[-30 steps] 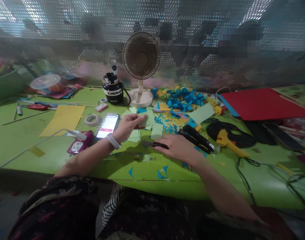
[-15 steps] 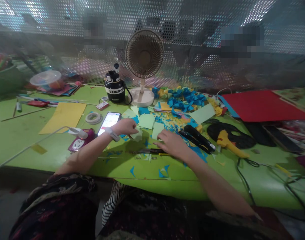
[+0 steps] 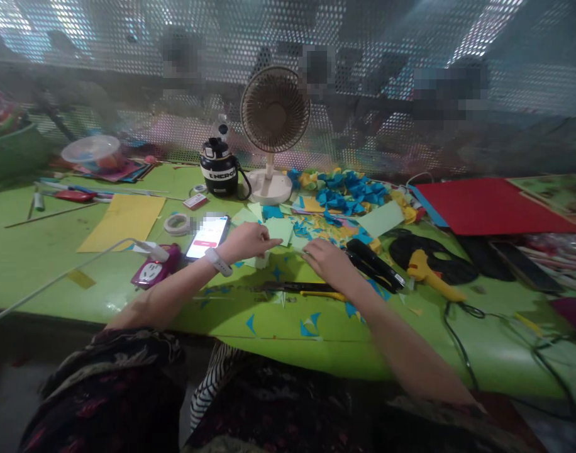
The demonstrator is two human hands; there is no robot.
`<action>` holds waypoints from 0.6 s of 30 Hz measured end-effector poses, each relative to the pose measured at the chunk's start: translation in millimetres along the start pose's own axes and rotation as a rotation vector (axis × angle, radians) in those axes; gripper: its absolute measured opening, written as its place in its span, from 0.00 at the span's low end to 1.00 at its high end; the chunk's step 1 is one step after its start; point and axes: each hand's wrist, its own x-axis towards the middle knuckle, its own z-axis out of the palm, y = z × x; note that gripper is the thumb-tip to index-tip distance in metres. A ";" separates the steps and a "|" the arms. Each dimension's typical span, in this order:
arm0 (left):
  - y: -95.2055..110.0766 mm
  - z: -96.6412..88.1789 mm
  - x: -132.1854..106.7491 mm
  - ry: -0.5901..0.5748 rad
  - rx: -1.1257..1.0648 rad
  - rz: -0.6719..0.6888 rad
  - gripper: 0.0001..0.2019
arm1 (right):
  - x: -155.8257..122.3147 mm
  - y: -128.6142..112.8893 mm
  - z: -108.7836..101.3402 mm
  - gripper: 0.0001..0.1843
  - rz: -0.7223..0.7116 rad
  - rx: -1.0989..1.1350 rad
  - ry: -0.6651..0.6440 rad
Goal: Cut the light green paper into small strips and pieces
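My left hand (image 3: pixel 246 242) lies palm down with its fingers stretched over pale green paper squares (image 3: pixel 278 230), and a small pale green piece (image 3: pixel 262 260) shows below it. My right hand (image 3: pixel 328 264) sits close by, its fingertips at a pale green slip (image 3: pixel 299 243). Whether either hand grips paper is hidden. Just below my right hand lies a black-handled cutting tool with a yellow part (image 3: pixel 307 289). A long black stapler (image 3: pixel 375 265) is next to its right side. A smartphone (image 3: pixel 207 237) lies left of my left hand.
The green table (image 3: pixel 56 277) is strewn with blue, yellow and green paper scraps (image 3: pixel 344 192). Also there are a yellow glue gun (image 3: pixel 424 267), a masking tape roll (image 3: pixel 177 224), a yellow sheet (image 3: pixel 122 221), a fan (image 3: pixel 275 110), a black bottle (image 3: pixel 219 167) and a red folder (image 3: pixel 486 204).
Both hands have drawn closer together over the pale green paper. My left hand has moved right, and the cutting tool now lies straighter below my right hand.
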 end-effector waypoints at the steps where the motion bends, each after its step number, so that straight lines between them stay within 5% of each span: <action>1: 2.1 4.5 0.5 -0.076 -0.196 -0.036 0.25 | -2.2 -1.5 -4.3 0.10 -0.021 0.017 0.067; 3: 6.0 14.3 1.4 -0.233 -0.570 -0.184 0.27 | -6.5 -4.4 -13.0 0.13 -0.076 0.038 0.163; 5: 8.4 22.8 2.4 -0.254 -0.756 -0.270 0.25 | -9.3 -4.6 -18.5 0.14 -0.098 0.030 0.180; 13: 4.0 25.9 6.6 -0.121 -0.907 -0.219 0.10 | -6.0 18.9 7.1 0.15 -0.011 0.113 -0.199; 18: 6.6 29.2 4.8 -0.167 -0.923 -0.232 0.13 | -2.0 19.2 10.7 0.08 0.078 0.104 -0.128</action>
